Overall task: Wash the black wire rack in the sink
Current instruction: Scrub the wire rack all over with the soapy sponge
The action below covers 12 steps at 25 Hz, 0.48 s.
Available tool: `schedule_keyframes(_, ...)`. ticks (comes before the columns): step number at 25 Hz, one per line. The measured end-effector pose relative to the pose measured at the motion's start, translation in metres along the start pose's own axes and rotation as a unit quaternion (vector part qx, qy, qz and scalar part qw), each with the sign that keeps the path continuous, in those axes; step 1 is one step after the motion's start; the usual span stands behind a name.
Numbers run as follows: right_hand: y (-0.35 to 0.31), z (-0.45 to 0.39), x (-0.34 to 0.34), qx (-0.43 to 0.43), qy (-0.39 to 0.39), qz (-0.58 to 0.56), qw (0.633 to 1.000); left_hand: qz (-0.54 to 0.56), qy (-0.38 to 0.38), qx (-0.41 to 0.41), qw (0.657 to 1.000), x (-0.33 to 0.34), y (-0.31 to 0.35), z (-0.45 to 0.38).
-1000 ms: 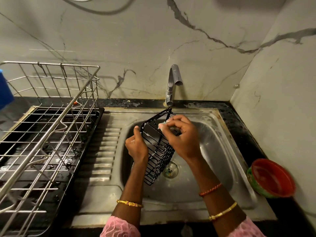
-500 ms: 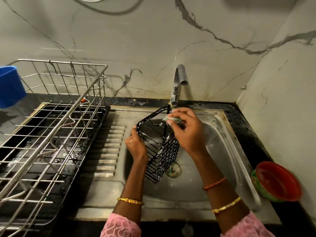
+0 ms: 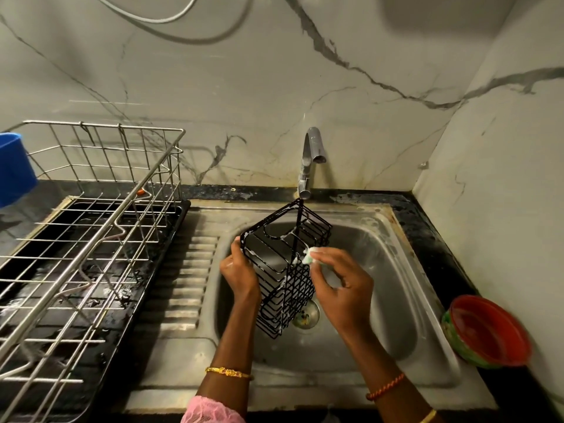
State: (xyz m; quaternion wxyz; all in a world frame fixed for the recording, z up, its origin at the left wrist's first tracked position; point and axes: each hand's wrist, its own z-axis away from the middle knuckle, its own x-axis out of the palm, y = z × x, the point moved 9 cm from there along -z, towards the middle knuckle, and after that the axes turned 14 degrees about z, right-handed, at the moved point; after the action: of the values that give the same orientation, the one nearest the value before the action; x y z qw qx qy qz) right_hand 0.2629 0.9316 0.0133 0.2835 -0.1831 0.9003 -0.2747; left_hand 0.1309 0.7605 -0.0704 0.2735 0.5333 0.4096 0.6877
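Black wire rack (image 3: 283, 267) held tilted above the sink (image 3: 381, 285) basin, below the tap (image 3: 309, 160). Left hand (image 3: 239, 274) clamped on the rack's left edge. Right hand (image 3: 341, 285) pinches a small soapy scrub pad (image 3: 309, 257) against the rack's right side.

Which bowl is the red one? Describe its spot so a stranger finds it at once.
Start at the steel sink under the tap. Go right onto the dark counter, by the side wall. The red bowl sits there tilted, with a green outside; nothing else is round there.
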Motion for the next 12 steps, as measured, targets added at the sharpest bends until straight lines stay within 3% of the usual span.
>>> schedule_keyframes(3,-0.004,-0.022,-0.016,0.018,0.064,-0.011,0.998,-0.014,-0.005,-0.002,1.0,0.004,0.007,0.002)
schedule_keyframes(5,0.001,-0.05,-0.002,0.055,0.021,-0.02,0.998,-0.033,-0.006,0.005,0.999,0.009,0.014,0.008)
schedule_keyframes(8,-0.003,-0.061,0.026,0.034,-0.049,0.03,0.998,-0.009,-0.011,0.026,1.0,0.012,0.019,0.012)
schedule_keyframes(12,0.006,-0.033,0.023,0.025,-0.02,0.046,0.998,0.056,0.031,0.005,0.998,0.0,0.01,0.0)
